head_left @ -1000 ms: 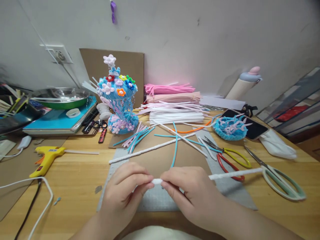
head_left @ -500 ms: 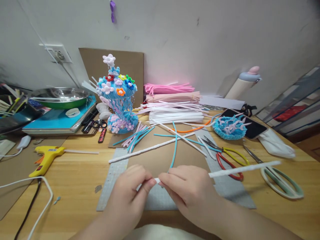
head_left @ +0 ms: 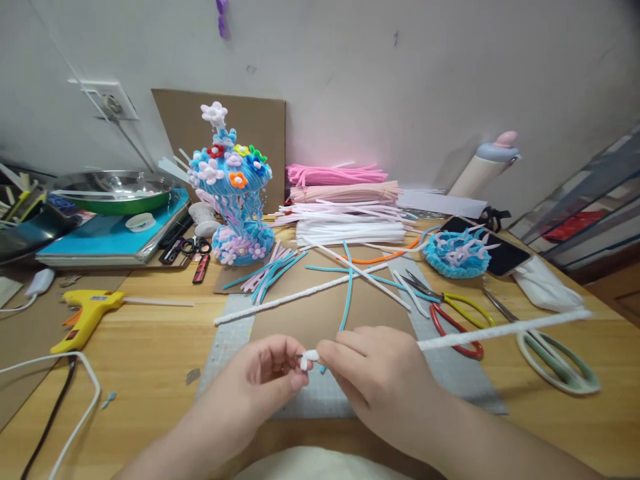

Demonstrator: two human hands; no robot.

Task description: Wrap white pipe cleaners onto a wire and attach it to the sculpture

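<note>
A white pipe cleaner runs through my right hand, sticking out far to the right over the scissors. Thumb and fingers of that hand pinch it near its left end, where a short bent or curled bit shows. My left hand has its fingertips at this curled end, thumb below and curled fingers above, holding it lightly. Just behind the hands, a blue pipe cleaner lies on the cardboard, partly hidden by my right hand. A long white pipe cleaner slants across the same cardboard.
Red-and-yellow-handled pliers and green-and-white scissors lie at right, near a blue woven piece. A flower-covered blue model stands behind. Pipe cleaner bundles line the wall. A yellow glue gun lies left.
My left fingers have loosened and opened somewhat, showing the curled end of the white pipe cleaner. Its long free part now reaches farther right and higher.
</note>
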